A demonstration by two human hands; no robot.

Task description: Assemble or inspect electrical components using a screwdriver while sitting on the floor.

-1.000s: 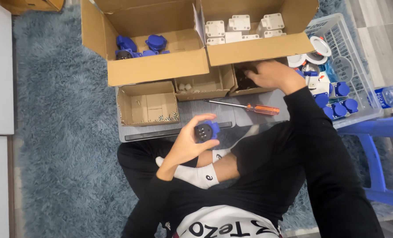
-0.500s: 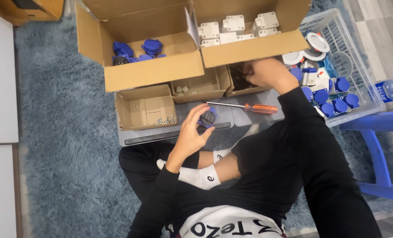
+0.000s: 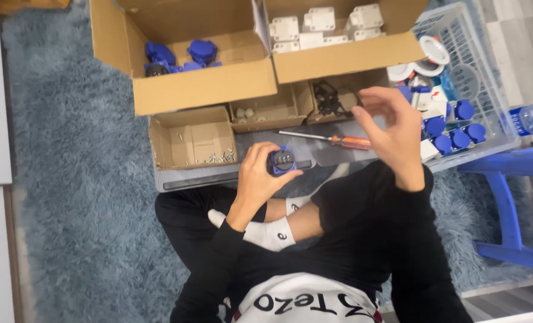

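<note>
My left hand (image 3: 260, 173) gripped the blue socket part (image 3: 281, 161) over my lap – fingers wrapped round it. My right hand (image 3: 392, 125) hovered above the screwdriver (image 3: 332, 140) – fingers loosely curled, holding nothing I could tell.

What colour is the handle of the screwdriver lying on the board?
The screwdriver has an orange handle, seen best in the head view, just below the right hand.

We've got long black sleeves on both arms, running right down to the wrists, with the left hand (image 3: 260, 173) and right hand (image 3: 392, 128) bare. Black trousers too, and white socks (image 3: 275, 232) with a small dark mark near the cuff (too small to make out). The top (image 3: 305, 302) turns white at the chest with big black lettering.
</note>
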